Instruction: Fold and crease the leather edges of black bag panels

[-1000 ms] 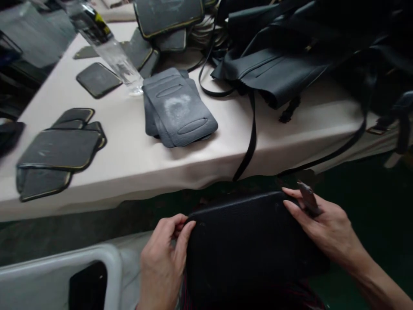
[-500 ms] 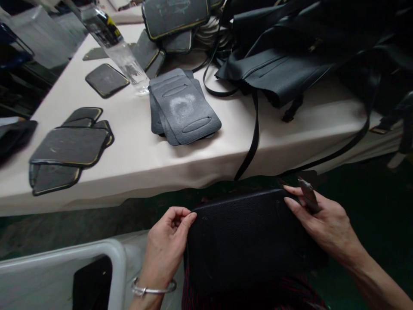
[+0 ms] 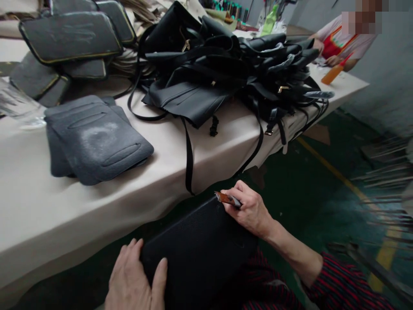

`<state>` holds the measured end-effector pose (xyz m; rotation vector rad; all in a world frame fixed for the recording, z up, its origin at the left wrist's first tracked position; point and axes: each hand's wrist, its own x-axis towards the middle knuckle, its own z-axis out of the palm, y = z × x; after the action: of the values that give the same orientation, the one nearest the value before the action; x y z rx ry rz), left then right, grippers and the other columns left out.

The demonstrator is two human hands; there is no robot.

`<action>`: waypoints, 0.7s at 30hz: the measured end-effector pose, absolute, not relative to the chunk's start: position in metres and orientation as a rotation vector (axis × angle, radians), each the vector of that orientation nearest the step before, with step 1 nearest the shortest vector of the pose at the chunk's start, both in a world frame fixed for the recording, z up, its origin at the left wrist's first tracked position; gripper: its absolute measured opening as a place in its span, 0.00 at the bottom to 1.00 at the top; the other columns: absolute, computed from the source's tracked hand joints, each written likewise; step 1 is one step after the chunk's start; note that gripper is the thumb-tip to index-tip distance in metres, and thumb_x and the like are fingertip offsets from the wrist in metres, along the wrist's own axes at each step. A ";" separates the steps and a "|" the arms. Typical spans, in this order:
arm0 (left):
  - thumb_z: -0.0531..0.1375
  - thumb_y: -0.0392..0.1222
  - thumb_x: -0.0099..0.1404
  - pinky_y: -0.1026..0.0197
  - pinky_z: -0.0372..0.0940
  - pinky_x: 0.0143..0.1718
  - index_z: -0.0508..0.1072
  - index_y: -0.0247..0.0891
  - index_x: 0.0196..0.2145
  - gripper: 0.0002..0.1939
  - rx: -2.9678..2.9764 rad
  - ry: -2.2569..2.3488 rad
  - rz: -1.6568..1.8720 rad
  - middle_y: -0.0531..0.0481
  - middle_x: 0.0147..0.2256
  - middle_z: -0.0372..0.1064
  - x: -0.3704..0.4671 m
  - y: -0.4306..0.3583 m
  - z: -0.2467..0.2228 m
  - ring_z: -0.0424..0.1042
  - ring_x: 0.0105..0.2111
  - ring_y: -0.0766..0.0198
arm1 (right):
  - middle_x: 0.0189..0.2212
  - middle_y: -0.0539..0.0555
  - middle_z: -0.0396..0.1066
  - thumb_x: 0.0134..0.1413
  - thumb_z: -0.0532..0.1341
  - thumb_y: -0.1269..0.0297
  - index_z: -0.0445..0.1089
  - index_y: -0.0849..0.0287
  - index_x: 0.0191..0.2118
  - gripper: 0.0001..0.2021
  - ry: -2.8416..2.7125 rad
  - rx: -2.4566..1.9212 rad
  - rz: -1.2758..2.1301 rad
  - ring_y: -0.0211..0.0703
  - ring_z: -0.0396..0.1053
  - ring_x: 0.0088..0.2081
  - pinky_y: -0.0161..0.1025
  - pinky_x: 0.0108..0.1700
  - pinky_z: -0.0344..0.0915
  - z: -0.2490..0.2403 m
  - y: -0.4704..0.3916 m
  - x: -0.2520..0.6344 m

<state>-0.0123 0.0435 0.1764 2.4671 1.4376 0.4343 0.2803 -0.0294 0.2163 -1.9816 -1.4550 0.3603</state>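
The table (image 3: 167,150) is the broadest thing I have from here, its smooth pale cover folding down over the near edge. Back from that edge I can see a heap of black bags (image 3: 200,86), soft and creased, with thin straps dropping past it. Just off the near edge, over striped clothing (image 3: 269,273), is the black panel (image 3: 193,237): flat, faintly grained, straight along its upper side. Its lower part sinks into shadow, so I can't trace where it ends. Near the table's front edge, toward the left, lies a stack of grey pieces (image 3: 103,129), rounded at the corners, the top one bearing two long slots and a white smudge. The left hand (image 3: 132,275) is spread over the panel's left side, thumb apart, wrist cut off. The right hand (image 3: 250,206) pinches a small brown tool (image 3: 227,199) at the panel's upper right corner. Fingers hide part of it; I can't tell whether its tip touches.
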 end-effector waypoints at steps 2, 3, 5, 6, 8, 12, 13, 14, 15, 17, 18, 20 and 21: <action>0.47 0.56 0.65 0.33 0.56 0.56 0.49 0.31 0.63 0.35 2.481 1.493 0.396 0.31 0.59 0.52 -0.009 0.041 0.181 0.53 0.61 0.39 | 0.32 0.52 0.61 0.55 0.60 0.68 0.73 0.58 0.41 0.08 -1.440 -1.955 0.401 0.39 0.62 0.32 0.37 0.37 0.61 0.217 -0.028 0.284; 0.47 0.55 0.65 0.32 0.56 0.56 0.49 0.33 0.63 0.34 2.484 1.477 0.396 0.32 0.59 0.52 -0.007 0.039 0.184 0.53 0.60 0.39 | 0.31 0.51 0.61 0.56 0.59 0.68 0.72 0.59 0.39 0.06 -1.418 -1.917 0.448 0.39 0.62 0.32 0.37 0.37 0.61 0.217 -0.026 0.286; 0.47 0.52 0.66 0.32 0.56 0.55 0.50 0.34 0.62 0.31 2.481 1.412 0.403 0.32 0.58 0.53 -0.002 0.037 0.193 0.53 0.60 0.39 | 0.30 0.50 0.61 0.57 0.60 0.67 0.71 0.59 0.38 0.05 -1.355 -1.815 0.572 0.38 0.62 0.32 0.37 0.37 0.61 0.217 -0.022 0.290; 0.46 0.51 0.66 0.32 0.56 0.55 0.51 0.34 0.61 0.30 2.484 1.381 0.407 0.31 0.57 0.53 0.000 0.036 0.197 0.53 0.59 0.39 | 0.31 0.50 0.62 0.57 0.60 0.67 0.71 0.59 0.39 0.05 -1.321 -1.762 0.638 0.38 0.63 0.33 0.37 0.38 0.61 0.217 -0.021 0.293; 0.45 0.51 0.66 0.31 0.54 0.56 0.53 0.33 0.60 0.29 2.486 1.347 0.414 0.32 0.56 0.54 0.004 0.035 0.204 0.53 0.59 0.39 | 0.34 0.50 0.65 0.56 0.61 0.67 0.72 0.58 0.41 0.07 -1.247 -1.665 0.747 0.38 0.64 0.36 0.37 0.40 0.61 0.213 -0.019 0.296; 0.43 0.56 0.66 0.32 0.52 0.57 0.52 0.30 0.60 0.33 2.485 1.371 0.402 0.31 0.55 0.54 0.010 0.031 0.209 0.52 0.59 0.38 | 0.36 0.52 0.67 0.55 0.62 0.64 0.74 0.58 0.39 0.07 -1.076 -1.558 0.857 0.39 0.66 0.37 0.38 0.41 0.63 0.201 -0.021 0.296; 0.42 0.58 0.66 0.33 0.53 0.57 0.51 0.28 0.61 0.35 2.485 1.397 0.389 0.30 0.55 0.54 0.011 0.030 0.209 0.52 0.59 0.38 | 0.36 0.52 0.68 0.55 0.62 0.64 0.74 0.58 0.40 0.07 -1.048 -1.545 0.874 0.39 0.67 0.37 0.38 0.41 0.63 0.198 -0.023 0.296; 0.41 0.60 0.66 0.34 0.53 0.57 0.51 0.26 0.61 0.37 2.488 1.426 0.367 0.29 0.55 0.54 0.012 0.029 0.208 0.53 0.58 0.38 | 0.36 0.52 0.68 0.55 0.62 0.63 0.74 0.58 0.40 0.08 -1.030 -1.537 0.889 0.39 0.67 0.37 0.38 0.41 0.64 0.195 -0.024 0.296; 0.39 0.62 0.65 0.35 0.54 0.57 0.51 0.24 0.60 0.39 2.490 1.458 0.341 0.29 0.54 0.54 0.013 0.029 0.208 0.54 0.58 0.38 | 0.36 0.52 0.69 0.55 0.62 0.63 0.74 0.58 0.40 0.08 -1.015 -1.532 0.901 0.39 0.67 0.37 0.39 0.42 0.64 0.193 -0.024 0.295; 0.36 0.65 0.64 0.37 0.55 0.57 0.54 0.21 0.59 0.43 2.492 1.509 0.296 0.28 0.53 0.56 0.015 0.029 0.209 0.56 0.56 0.39 | 0.37 0.53 0.70 0.55 0.63 0.62 0.74 0.58 0.40 0.09 -0.988 -1.513 0.909 0.40 0.68 0.38 0.39 0.43 0.65 0.189 -0.025 0.295; 0.36 0.67 0.63 0.37 0.55 0.57 0.55 0.21 0.59 0.45 2.486 1.528 0.276 0.28 0.53 0.56 0.016 0.029 0.210 0.56 0.56 0.38 | 0.38 0.53 0.71 0.55 0.63 0.61 0.74 0.58 0.40 0.09 -0.973 -1.496 0.909 0.40 0.68 0.39 0.40 0.44 0.65 0.188 -0.025 0.295; 0.37 0.70 0.61 0.37 0.55 0.57 0.55 0.22 0.58 0.48 2.455 1.558 0.242 0.28 0.53 0.57 0.018 0.029 0.214 0.56 0.56 0.37 | 0.39 0.53 0.71 0.55 0.64 0.60 0.75 0.58 0.41 0.10 -0.949 -1.442 0.909 0.40 0.68 0.40 0.40 0.46 0.65 0.185 -0.025 0.295; 0.39 0.72 0.60 0.36 0.55 0.57 0.54 0.22 0.59 0.49 2.437 1.569 0.229 0.28 0.53 0.56 0.019 0.028 0.216 0.55 0.57 0.35 | 0.40 0.53 0.71 0.54 0.64 0.59 0.75 0.59 0.41 0.11 -0.940 -1.411 0.916 0.39 0.69 0.41 0.39 0.46 0.65 0.183 -0.025 0.295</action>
<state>0.0192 0.0282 0.2163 2.4368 1.5694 0.2291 0.2948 -0.0250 0.1833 -1.4108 -0.9403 0.9155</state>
